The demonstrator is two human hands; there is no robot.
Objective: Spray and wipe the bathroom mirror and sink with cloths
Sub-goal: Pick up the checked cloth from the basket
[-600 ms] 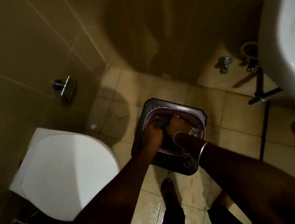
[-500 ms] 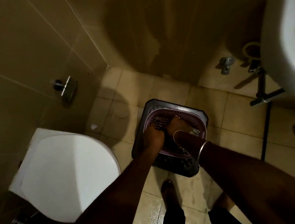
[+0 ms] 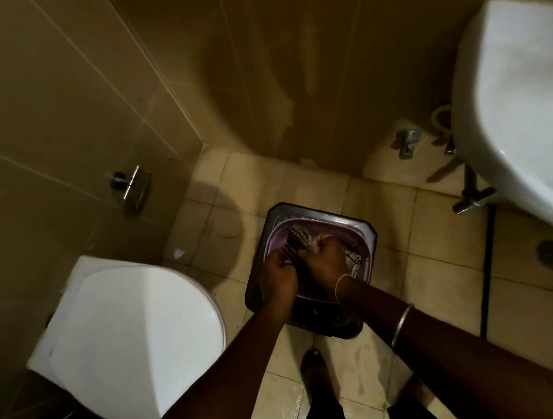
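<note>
Small home bathroom, dim light, white closed toilet as landmark, beige tiled wall behind it, white wall-hung sink far to its right, beige floor tiles and pipe valves between.

Single head cam, wide-angle, tilted steeply down, floor well below; toilet at frame left, sink cut by right edge, own foot near bottom edge

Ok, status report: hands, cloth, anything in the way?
Left hand, right hand: both grip the checked cloth at the basin. Sink off right, not reached yet. Nothing seen in the way.
</note>
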